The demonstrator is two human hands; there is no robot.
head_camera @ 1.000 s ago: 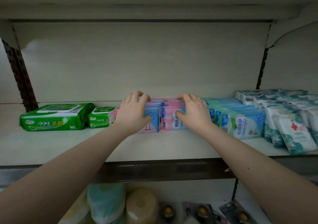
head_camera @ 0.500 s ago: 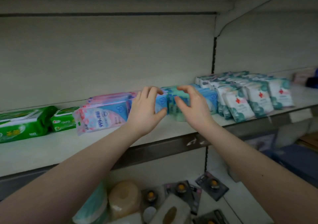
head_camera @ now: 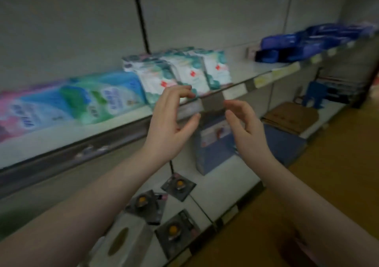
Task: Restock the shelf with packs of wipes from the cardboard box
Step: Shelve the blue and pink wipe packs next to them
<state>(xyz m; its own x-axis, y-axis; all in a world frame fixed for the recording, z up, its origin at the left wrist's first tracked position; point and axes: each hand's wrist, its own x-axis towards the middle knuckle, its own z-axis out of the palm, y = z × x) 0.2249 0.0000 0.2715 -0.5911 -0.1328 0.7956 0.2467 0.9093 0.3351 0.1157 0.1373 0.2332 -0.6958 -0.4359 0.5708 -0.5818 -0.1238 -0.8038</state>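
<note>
The view is blurred by motion. On the shelf (head_camera: 114, 127) stand rows of wipes packs: pink-and-blue packs (head_camera: 22, 110) at the left, blue-green packs (head_camera: 106, 96) in the middle, white packs with a red cross (head_camera: 184, 71) to the right. My left hand (head_camera: 172, 121) and my right hand (head_camera: 244, 127) hover in front of the shelf edge, apart from the packs, fingers curled and spread, both holding nothing. A cardboard box (head_camera: 291, 117) lies on the floor at the right.
Dark blue packs (head_camera: 307, 41) fill the shelf further right. On the lower shelf sit carded items with yellow centres (head_camera: 178, 186), a tissue box (head_camera: 123, 242) and a blue box (head_camera: 215, 143). A blue stool (head_camera: 313, 94) stands beyond the cardboard. The wooden floor (head_camera: 328, 184) runs along the right.
Both hands have let go of the packs and pulled back off the shelf. My view has swung to the right, bringing the floor and cardboard box into sight.
</note>
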